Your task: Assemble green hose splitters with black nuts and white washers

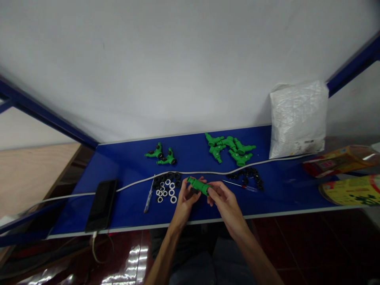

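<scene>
Both my hands hold one green plastic fitting [199, 185] just above the near edge of the blue table [127, 166]. My left hand [186, 198] grips its left end with fingers curled, and a small black part sits against the fitting under those fingers. My right hand [223, 196] pinches the right end. Just left of my hands lie several white and black rings [166, 187]. A pile of black rings [248, 175] lies to the right.
Two green fittings with black parts [162, 155] lie at the back left, and a heap of plain green fittings [230, 148] at the back middle. A white cable [133, 183] crosses the table. There are also a screwdriver [148, 196], a phone [101, 204], a white bag [297, 118] and coloured packets [344, 174].
</scene>
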### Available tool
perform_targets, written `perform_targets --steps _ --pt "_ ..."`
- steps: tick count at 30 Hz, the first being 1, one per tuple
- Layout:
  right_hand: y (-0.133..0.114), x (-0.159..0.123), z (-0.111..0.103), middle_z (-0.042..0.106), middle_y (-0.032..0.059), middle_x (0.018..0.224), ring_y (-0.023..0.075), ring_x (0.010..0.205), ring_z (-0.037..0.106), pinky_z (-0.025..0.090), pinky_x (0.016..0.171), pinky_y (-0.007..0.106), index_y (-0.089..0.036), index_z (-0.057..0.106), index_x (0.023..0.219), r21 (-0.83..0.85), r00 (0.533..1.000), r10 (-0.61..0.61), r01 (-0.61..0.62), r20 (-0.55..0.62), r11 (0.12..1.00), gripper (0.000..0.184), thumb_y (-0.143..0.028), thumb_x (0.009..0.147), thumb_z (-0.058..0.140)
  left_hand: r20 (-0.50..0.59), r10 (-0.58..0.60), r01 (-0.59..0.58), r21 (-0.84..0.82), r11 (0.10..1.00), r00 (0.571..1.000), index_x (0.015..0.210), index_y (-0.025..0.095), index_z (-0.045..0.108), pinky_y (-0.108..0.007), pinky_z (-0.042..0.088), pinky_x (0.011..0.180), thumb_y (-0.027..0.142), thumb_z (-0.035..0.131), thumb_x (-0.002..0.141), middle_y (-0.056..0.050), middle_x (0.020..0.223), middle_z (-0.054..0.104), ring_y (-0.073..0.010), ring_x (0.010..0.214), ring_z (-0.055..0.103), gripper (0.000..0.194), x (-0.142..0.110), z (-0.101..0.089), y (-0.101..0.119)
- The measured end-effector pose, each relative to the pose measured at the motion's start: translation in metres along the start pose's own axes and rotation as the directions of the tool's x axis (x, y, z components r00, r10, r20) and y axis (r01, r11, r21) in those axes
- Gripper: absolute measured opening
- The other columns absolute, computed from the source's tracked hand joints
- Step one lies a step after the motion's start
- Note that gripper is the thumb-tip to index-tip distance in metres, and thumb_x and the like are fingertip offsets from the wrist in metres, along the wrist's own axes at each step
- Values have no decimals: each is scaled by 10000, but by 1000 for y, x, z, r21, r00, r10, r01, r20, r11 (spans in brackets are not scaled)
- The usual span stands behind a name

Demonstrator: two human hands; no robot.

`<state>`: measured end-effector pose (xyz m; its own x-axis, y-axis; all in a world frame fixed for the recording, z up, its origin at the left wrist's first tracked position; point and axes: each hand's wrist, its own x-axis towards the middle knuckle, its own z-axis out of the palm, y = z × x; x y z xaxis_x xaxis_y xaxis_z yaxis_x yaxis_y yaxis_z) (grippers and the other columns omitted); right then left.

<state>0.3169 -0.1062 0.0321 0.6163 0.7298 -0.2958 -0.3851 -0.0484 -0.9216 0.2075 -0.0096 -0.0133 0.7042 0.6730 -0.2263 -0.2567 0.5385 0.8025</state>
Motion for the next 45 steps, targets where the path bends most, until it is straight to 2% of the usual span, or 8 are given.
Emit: perform_targets --steps 11,20,26,31,35,38,41,45 --pt "0 0 -5 604 -15 673 167 650 548 400 613 307 -207 712 915 2 1000 -1 1 -5 1000 301 -491 833 769 35 36 -38 56 998 999 1106 240 579 -353 491 975 183 824 766 -83 1192 762 -248 1105 702 422 4 -2 0" --pt "-2 1 -6 597 -26 640 158 614 538 413 611 307 -215 700 853 9 999 14 -14 -45 1000 194 -383 795 776 49 25 -32 146 989 998 1124 217 708 -378 480 1029 298 839 789 -94 1191 754 -278 1143 685 369 3 4 5" --pt "2 2 -8 624 -5 664 164 609 542 411 588 310 -212 694 853 74 998 44 -41 -45 996 247 -429 781 785 41 -27 17 225 974 999 1249 241 702 -354 443 1074 331 819 821 -73 1238 734 -266 1210 642 453 -1 10 11" --pt "2 2 -10 664 32 672 192 606 597 465 585 337 -201 684 854 117 996 85 -84 -3 990 356 -530 768 791 3 -41 39 282 959 999 1373 236 641 -320 453 1015 401 780 859 -36 1091 744 -226 1089 656 558 0 12 12" --pt "4 1 -12 665 40 682 196 602 609 481 579 339 -202 679 836 70 997 74 -75 19 995 389 -575 785 779 -39 -52 60 226 972 998 1420 232 606 -300 464 970 390 815 823 -17 1020 737 -200 1018 662 652 1 13 9" --pt "8 1 -16 659 49 703 201 625 613 496 580 342 -200 688 819 -19 999 26 -26 31 999 406 -604 859 700 -94 -73 79 63 995 993 1433 238 589 -310 495 933 388 823 805 -26 1053 734 -187 953 682 686 -2 14 6" --pt "13 4 -21 656 51 708 205 641 620 504 585 334 -189 731 861 -175 997 -57 64 46 982 415 -594 909 651 -167 -116 100 -101 990 979 1430 218 576 -332 539 833 402 846 754 -43 1003 743 -184 798 702 751 -12 12 6" --pt "19 16 -19 700 62 822 212 713 654 542 678 341 -206 770 970 -397 968 -192 242 162 886 333 -520 919 671 -250 -109 72 -153 986 962 1397 158 577 -290 528 681 411 847 737 -79 937 754 -189 706 702 757 -36 6 15"
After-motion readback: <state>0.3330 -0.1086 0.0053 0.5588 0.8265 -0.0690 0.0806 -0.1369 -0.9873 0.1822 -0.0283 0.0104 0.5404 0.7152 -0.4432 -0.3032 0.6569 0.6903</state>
